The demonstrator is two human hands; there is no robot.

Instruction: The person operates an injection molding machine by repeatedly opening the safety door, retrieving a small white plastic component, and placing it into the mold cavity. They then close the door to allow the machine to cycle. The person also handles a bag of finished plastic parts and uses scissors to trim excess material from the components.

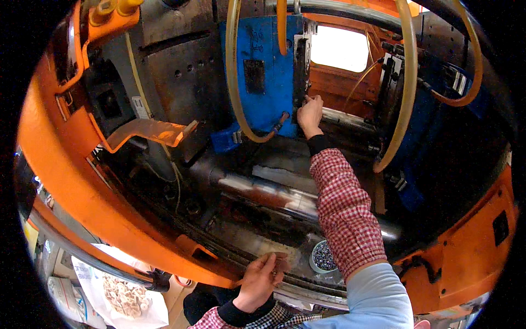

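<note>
"Blue mould half [274,82]: where does it stand from us?"

"Ahead of us, a little left of our outstretched right arm. It stands upright, its long axis running up and down, with its dark metal face [301,71] turned to the right."

"Which of our hands is nearer?"

"Our right hand [310,115], by far. It is at the lower part of that face, seemingly touching it. Our left hand [260,279] is well apart, low down beside the near end of the orange frame [137,230]."

"How do we have our fingers?"

"On the right they are bunched narrow; we cannot tell whether they pinch anything. On the left they curl toward the thumb, and the tips are blurred, so we cannot tell if something small sits between them."

"And what containers do we have?"

"We have a small pale bowl [312,262] just left of our right forearm, nearly filled with small dark, shiny pieces [324,257]. Lower left, outside the frame, we see a white bag, perhaps only a sheet [157,308], bearing a heap of beige, ring-like pieces [123,296]."
</note>
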